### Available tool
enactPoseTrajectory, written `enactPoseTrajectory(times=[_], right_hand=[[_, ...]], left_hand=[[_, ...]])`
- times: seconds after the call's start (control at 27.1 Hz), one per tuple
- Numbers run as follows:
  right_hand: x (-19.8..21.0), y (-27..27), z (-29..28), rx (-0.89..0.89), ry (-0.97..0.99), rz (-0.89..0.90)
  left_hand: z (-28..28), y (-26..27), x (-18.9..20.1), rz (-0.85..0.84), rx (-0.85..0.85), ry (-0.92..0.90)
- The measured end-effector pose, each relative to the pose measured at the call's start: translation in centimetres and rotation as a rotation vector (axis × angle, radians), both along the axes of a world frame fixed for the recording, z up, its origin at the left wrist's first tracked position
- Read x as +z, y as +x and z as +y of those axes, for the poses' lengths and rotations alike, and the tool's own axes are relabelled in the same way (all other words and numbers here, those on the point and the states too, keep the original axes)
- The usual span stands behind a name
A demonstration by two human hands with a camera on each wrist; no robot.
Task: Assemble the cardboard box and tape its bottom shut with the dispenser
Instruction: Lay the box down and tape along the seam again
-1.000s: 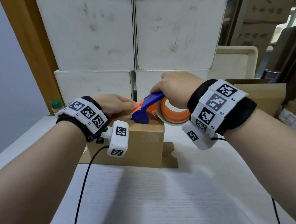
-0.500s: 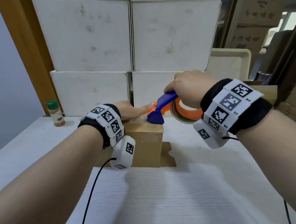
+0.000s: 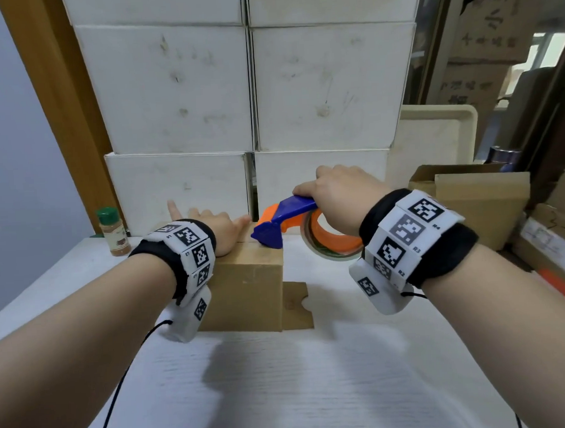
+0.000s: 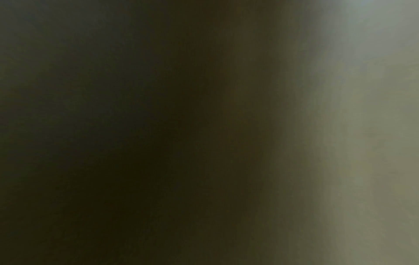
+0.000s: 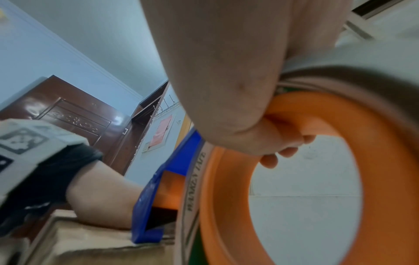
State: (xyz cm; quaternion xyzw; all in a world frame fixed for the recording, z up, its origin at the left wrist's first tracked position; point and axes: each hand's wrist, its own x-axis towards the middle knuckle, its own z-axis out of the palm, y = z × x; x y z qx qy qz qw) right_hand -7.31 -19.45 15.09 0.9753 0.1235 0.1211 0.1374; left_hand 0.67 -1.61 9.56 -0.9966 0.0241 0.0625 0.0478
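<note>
A small brown cardboard box (image 3: pixel 249 287) stands on the white table (image 3: pixel 284 393). My left hand (image 3: pixel 218 228) rests its palm on the box top, fingers straight and spread. My right hand (image 3: pixel 335 191) grips the blue and orange tape dispenser (image 3: pixel 287 213), fingers curled through the orange ring (image 5: pixel 385 161). The dispenser's blue front edge (image 3: pixel 266 237) sits on the box top near its right edge, close to my left thumb. The tape roll (image 3: pixel 328 244) hangs past the box's right side. A flap (image 3: pixel 296 306) lies flat on the table at the box's right. The left wrist view is dark and blurred.
Stacked white boxes (image 3: pixel 252 101) form a wall right behind the box. A spice bottle with a green cap (image 3: pixel 112 232) stands at the back left. A cream tray (image 3: pixel 434 140) and brown cartons (image 3: pixel 480 200) crowd the right side. A black cable (image 3: pixel 120 386) trails over the table.
The dispenser has slid right along the box top to its right edge. My left hand has drawn back to the left part of the top, fingers now spread.
</note>
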Motion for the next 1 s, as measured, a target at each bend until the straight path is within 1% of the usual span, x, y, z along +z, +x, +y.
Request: enactPoseTrajectory(times=[0.04,0.07,0.11,0.15,0.22,0.26,0.3,0.33,0.41,0.59,0.66,0.74,0.85,0.92,1.0], right_hand=[[-0.1,0.1,0.2,0.004,0.009,0.002],[-0.2,0.2,0.4,0.009,0.025,0.009],[-0.3,0.3,0.6,0.013,0.041,0.014],[-0.5,0.4,0.6,0.016,0.054,0.014],[-0.8,0.6,0.7,0.014,0.084,0.019],[-1.0,0.7,0.6,0.011,0.100,0.029],[-1.2,0.8,0.6,0.008,0.117,0.042],[-1.3,0.9,0.5,0.003,0.138,0.057],[-1.3,1.0,0.4,-0.015,0.188,0.095],[-1.2,0.9,0.1,-0.034,0.340,0.209],[-0.9,0.8,0.0,-0.017,0.363,0.235],[-0.7,0.8,0.0,-0.004,0.368,0.253],[-0.9,0.6,-0.1,0.004,0.358,0.246],[-1.1,0.5,-0.2,0.005,0.348,0.227],[-1.2,0.7,-0.2,0.004,0.335,0.212]], left_hand=[[-0.1,0.0,0.3,-0.040,-0.013,0.039],[-0.3,0.0,0.7,-0.101,-0.031,0.018],[-0.3,0.2,0.9,-0.132,-0.052,-0.088],[-0.3,0.3,1.1,-0.101,-0.084,-0.280],[0.1,-0.1,1.4,0.114,-0.085,-0.714],[0.5,-0.4,1.5,0.191,-0.056,-0.867],[0.8,-0.6,1.7,0.234,-0.017,-0.960],[1.1,-0.6,1.7,0.267,0.021,-1.006],[1.3,-0.7,1.6,0.331,0.037,-1.044],[1.7,0.3,1.1,0.251,-0.112,-0.948],[1.7,0.2,1.1,0.243,-0.123,-0.900],[1.5,0.0,1.4,0.227,-0.132,-0.816],[1.3,-0.1,1.6,0.214,-0.131,-0.729],[1.3,0.0,1.4,0.228,-0.102,-0.768],[1.4,0.1,1.2,0.311,-0.011,-0.940]])
